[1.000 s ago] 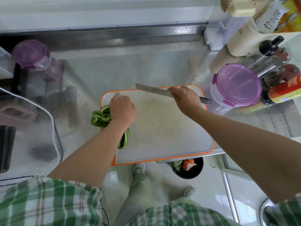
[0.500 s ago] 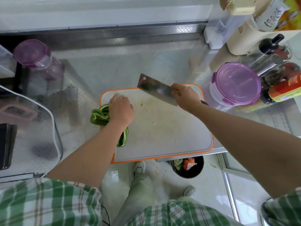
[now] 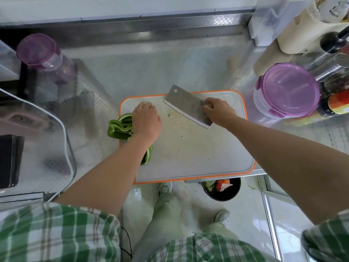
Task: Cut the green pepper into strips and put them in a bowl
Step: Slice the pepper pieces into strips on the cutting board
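Prep before slicing, likely: right hand [image 3: 217,111] grips cleaver [image 3: 186,105] over board [image 3: 207,159], left hand [image 3: 146,120] covers pepper [image 3: 118,128], grip unclear; next needs pepper centred.

A second ago I saw the knife [image 3: 188,108] as a thin line, held level over the far side of the board [image 3: 207,157]. Then my right grip [image 3: 218,111] rolled it. Now its wide shiny side faces me. The blade slants, with its long edge low, close by the little seeds [image 3: 175,120]. The black end of the handle has gone out of sight.
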`<state>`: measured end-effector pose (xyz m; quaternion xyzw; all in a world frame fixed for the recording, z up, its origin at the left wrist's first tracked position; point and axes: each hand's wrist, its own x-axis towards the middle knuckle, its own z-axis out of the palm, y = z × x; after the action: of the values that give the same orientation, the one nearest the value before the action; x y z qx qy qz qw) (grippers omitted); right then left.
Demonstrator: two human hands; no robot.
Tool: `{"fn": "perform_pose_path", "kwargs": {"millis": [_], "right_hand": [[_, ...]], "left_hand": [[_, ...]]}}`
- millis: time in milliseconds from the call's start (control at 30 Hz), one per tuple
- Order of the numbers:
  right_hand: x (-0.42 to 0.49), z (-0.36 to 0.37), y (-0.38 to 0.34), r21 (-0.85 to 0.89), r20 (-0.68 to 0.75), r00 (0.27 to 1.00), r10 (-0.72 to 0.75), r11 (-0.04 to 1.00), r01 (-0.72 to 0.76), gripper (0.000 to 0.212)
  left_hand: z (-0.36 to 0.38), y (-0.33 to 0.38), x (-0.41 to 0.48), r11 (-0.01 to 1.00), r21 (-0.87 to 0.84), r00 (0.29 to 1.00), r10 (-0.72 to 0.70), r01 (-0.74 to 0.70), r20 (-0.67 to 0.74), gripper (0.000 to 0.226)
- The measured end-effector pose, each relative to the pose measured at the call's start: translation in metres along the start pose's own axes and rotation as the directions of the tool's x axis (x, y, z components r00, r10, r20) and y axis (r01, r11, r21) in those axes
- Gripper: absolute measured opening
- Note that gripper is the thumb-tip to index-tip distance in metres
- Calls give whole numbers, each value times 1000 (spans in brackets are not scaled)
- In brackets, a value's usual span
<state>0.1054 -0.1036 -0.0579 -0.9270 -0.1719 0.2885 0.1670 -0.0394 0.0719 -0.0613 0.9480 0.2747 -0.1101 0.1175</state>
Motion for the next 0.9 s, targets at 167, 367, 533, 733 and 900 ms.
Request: {"fn": "perform_pose_path", "kwargs": {"millis": [167, 367, 533, 733, 900], "right_hand": [[-5, -3, 6, -60, 78, 995, -68, 995, 73, 13], [-22, 2, 15, -144, 125, 982, -143, 976, 161, 20], [-36, 5, 33, -202, 155, 965, -213, 949, 242, 20], [-56, 6, 56, -4, 57, 984, -167, 986, 167, 21], [-58, 6, 68, 199, -110, 994, 27, 980, -5, 15]], "left_hand": [[-1, 2, -7, 1000, -13, 999, -20, 19, -28, 23], [4, 4, -16, 999, 34, 1000, -6, 7, -11, 28], [4, 11, -24, 999, 45, 1000, 21, -21, -13, 30], [8, 27, -45, 990, -107, 996, 85, -87, -28, 44], [22, 38, -62, 990, -136, 998, 52, -47, 29, 50]]}}
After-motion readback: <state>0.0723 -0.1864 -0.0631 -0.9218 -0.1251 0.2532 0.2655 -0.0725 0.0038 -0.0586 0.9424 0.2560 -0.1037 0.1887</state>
